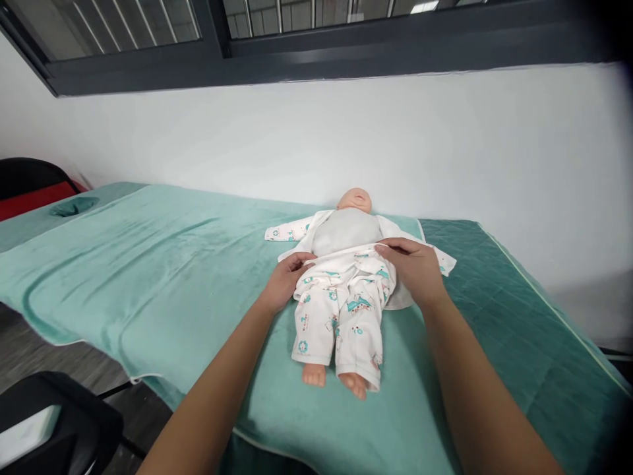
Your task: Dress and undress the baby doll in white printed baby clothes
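With both forearms (217, 382) extended forward, the left hand (284, 280) and right hand (420, 269) are turned inward, fingers (398, 244) pinched.

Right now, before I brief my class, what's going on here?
A person is handling a doll that lies on its back on a green cover. The left hand and right hand hold its patterned trousers at either side of the waist. The white top lies open, and both feet show.

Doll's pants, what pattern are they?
The pants are white with mostly teal prints; best in head view.
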Demonstrator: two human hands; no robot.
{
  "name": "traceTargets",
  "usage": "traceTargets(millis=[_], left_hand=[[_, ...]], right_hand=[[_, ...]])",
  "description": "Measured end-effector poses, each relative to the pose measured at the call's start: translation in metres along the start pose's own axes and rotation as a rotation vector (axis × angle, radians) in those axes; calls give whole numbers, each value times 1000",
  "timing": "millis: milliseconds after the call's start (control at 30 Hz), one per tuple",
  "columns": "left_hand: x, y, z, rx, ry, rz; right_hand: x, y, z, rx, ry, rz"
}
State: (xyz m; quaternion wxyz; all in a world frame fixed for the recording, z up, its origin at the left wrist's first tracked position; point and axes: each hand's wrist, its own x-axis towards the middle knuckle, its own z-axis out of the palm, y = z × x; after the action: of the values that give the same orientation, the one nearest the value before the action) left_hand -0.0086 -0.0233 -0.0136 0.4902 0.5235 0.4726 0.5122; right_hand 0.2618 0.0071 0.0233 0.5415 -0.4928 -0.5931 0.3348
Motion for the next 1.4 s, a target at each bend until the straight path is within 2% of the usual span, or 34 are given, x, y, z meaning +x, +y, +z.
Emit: traceTargets(millis=[167,367,433,533,633,733,800,933,1067,1133,1267,1400], left_hand=[[2,-2,1,-10,56,22],[4,-5,1,-1,121,42],[4,-5,1,4,133,57],[6,-5,2,16,157,62],[10,-2,4,77,192,62],[16,10,8,193,244,120],[21,25,13,295,187,235],[39,57,27,620,-151,529],[58,73,35,829,-469,601],[62,71,33,826,-497,614],[58,59,22,766,-419,609],[50,54,16,815,-405,594]], right_hand=[[1,10,11,-82,-32,-20],[2,16,2,-66,-136,-20],[1,13,-3,-88,-199,-56],[0,5,-13,-103,-362,-81],[0,-1,-25,-95,-521,-20],[1,-2,-32,-103,-583,48],[1,-1,-33,-136,-572,59],[0,0,-29,-157,-543,62],[0,-5,-28,-206,-580,65],[0,-8,-29,-242,-638,21],[0,-12,-30,-271,-771,-12],[-1,-7,-28,-283,-737,-48]])
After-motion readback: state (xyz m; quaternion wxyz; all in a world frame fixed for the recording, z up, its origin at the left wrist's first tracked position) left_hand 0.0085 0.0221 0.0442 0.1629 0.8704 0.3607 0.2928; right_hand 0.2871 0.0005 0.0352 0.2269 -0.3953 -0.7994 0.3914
